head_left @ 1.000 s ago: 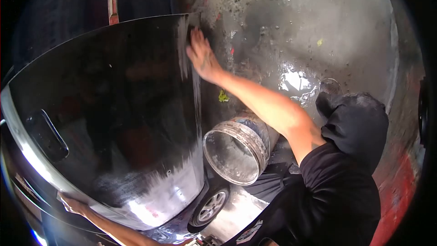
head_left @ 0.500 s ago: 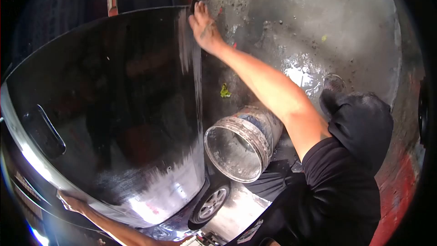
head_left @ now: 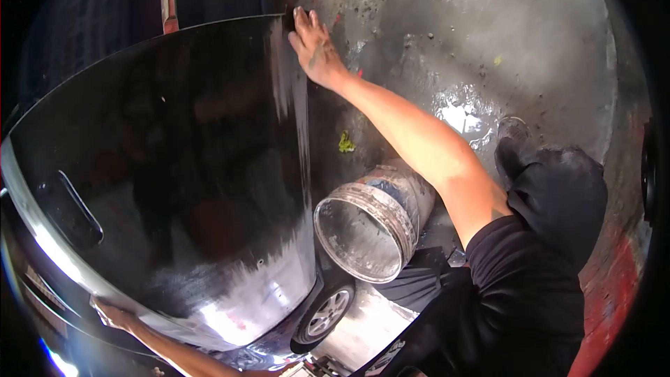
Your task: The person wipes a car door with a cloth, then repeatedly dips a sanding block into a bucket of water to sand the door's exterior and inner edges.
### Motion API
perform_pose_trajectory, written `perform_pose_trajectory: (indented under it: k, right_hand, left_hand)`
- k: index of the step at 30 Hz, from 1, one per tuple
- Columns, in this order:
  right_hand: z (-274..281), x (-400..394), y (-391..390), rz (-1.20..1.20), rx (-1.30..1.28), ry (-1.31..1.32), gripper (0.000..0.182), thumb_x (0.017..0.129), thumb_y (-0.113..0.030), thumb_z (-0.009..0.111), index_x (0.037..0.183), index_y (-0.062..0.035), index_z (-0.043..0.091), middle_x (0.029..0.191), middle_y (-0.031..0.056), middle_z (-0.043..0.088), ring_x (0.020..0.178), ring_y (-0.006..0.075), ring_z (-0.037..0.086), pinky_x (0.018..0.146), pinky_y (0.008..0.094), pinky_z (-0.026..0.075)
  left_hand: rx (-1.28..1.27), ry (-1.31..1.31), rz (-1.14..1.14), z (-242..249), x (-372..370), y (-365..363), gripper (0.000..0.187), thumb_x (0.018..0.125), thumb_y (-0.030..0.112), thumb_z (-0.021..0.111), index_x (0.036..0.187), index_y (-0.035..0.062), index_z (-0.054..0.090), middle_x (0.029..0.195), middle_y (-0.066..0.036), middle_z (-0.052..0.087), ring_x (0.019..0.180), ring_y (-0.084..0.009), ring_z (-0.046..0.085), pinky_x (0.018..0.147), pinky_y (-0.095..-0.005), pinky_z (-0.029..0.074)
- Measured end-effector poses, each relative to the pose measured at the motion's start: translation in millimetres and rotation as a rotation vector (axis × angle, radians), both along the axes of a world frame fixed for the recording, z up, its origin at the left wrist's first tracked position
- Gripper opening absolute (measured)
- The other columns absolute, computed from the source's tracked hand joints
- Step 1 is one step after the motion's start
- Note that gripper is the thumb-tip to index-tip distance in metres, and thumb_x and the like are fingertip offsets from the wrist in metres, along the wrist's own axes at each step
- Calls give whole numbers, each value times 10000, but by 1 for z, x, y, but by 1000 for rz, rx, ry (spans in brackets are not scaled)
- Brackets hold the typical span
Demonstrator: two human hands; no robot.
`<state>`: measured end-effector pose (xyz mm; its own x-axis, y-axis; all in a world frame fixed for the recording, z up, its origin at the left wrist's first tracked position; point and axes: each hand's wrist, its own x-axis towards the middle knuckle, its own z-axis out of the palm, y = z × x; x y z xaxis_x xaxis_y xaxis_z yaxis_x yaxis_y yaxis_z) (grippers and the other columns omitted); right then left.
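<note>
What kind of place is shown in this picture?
Probably a car wash or body-shop bay: a wet concrete floor, a black car hood under the right hand, and a bucket beside the wheel.

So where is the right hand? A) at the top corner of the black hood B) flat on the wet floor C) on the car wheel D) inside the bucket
A: the right hand presses on the far top corner of the hood, well away from the bucket and the wheel.
</note>
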<state>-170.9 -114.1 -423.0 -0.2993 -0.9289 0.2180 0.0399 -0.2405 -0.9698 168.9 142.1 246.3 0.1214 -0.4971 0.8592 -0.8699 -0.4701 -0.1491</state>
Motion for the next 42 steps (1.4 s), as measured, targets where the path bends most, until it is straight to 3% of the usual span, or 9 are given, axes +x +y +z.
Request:
perform_pose_trajectory:
  k: [2, 5, 9, 13, 30, 33, 36, 40, 42]
  right_hand:
    - [9, 4, 0, -7, 19, -22, 665, 1106, -338, 393, 1606, 65, 218, 1677, 258, 240, 1572, 447, 158, 1268, 560, 161]
    - [18, 20, 19, -55, 12, -75, 608, 1111, -311, 401, 1563, 87, 320, 1603, 305, 357, 1511, 492, 278, 1237, 529, 251]
    - [5, -8, -13, 27, 125, -45, 641, 1099, -310, 392, 1577, 94, 258, 1659, 285, 259, 1544, 461, 232, 1251, 563, 215]
    - [19, 22, 26, -1, 29, -21, 628, 1093, -282, 411, 1561, 114, 278, 1644, 319, 264, 1541, 466, 240, 1237, 580, 237]
    - [-6, 27, 27, 11, -24, 87, 664, 1077, -276, 460, 1579, 104, 249, 1668, 287, 238, 1560, 451, 200, 1249, 578, 213]
    - [-5, 23, 25, 16, 2, 66, 648, 1078, -276, 456, 1566, 112, 281, 1662, 286, 258, 1556, 451, 210, 1244, 583, 227]
    - [-11, 18, 4, -41, 3, 50, 643, 1079, -286, 449, 1563, 110, 298, 1658, 297, 257, 1556, 454, 209, 1240, 590, 232]
    - [-9, 36, 41, 121, 4, 72, 673, 1080, -302, 452, 1584, 97, 252, 1685, 279, 191, 1569, 447, 174, 1247, 595, 209]
    - [-14, 33, 27, 29, -21, 94, 660, 1084, -301, 445, 1586, 85, 260, 1683, 280, 198, 1569, 442, 177, 1249, 589, 207]
  left_hand:
    - [22, -83, 21, 5, 9, -1, 540, 1003, 431, 519, 1301, 24, 711, 1339, -213, 668, 1202, -354, 643, 1055, -484, 492]
    - [-124, 161, 33, -16, -21, -10, 546, 999, 436, 522, 1298, 21, 712, 1332, -216, 670, 1198, -352, 642, 1058, -476, 488]
    - [-63, 82, 39, -13, -23, -4, 547, 1004, 431, 514, 1307, 18, 706, 1342, -217, 665, 1221, -352, 632, 1079, -469, 477]
    - [-83, 78, 15, -14, -18, -8, 545, 1021, 414, 498, 1318, 0, 694, 1359, -216, 660, 1231, -350, 628, 1089, -469, 473]
    - [-77, 83, -46, -9, -11, -6, 557, 1000, 418, 541, 1327, -9, 685, 1334, -196, 665, 1201, -327, 624, 1063, -457, 479]
    - [-73, 84, 28, -7, 3, -6, 547, 1043, 445, 436, 1374, 79, 671, 1346, -165, 683, 1207, -335, 653, 1071, -454, 488]
    - [-36, -23, 23, 4, 8, -1, 540, 1034, 460, 476, 1341, 75, 696, 1327, -175, 689, 1184, -332, 658, 1050, -467, 500]
    - [-154, 112, 17, -17, -19, -9, 564, 1023, 483, 500, 1322, 50, 704, 1310, -191, 691, 1155, -327, 662, 1036, -463, 507]
    - [-118, 125, 35, -19, -22, -9, 565, 1012, 486, 524, 1311, 44, 710, 1306, -190, 693, 1154, -330, 662, 1033, -465, 510]
